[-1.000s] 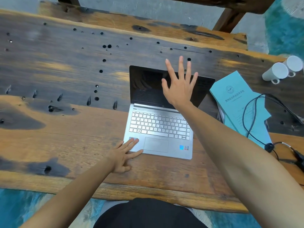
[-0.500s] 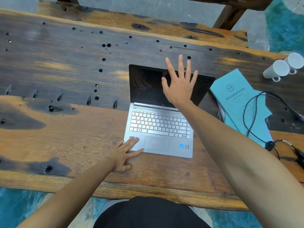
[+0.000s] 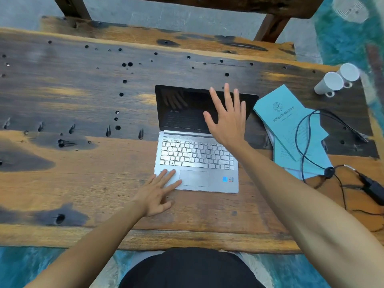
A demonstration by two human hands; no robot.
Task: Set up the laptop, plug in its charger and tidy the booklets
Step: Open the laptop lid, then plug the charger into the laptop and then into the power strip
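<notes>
A silver laptop [image 3: 195, 161] stands open on the wooden table [image 3: 83, 173], its dark screen tilted back. My right hand [image 3: 228, 119] is spread with straight fingers in front of the screen's right half, fingertips near the lid's top edge. My left hand [image 3: 160, 188] lies flat with its fingers on the laptop's front left corner. Right of the laptop lies a loose pile of teal booklets [image 3: 284, 121]. The charger's black cable [image 3: 301, 142] loops over them and runs to the black power brick [image 3: 374, 189] at the right edge.
Two white mugs [image 3: 336, 81] lie on their sides at the table's back right corner. A dark wooden chair frame [image 3: 270, 26] stands behind the table. The tabletop is pitted with dark holes. My dark-clothed lap is at the near edge.
My right hand has shifted a little lower in front of the screen; the lid seems tilted slightly further back. My left hand stays on the laptop's corner.
</notes>
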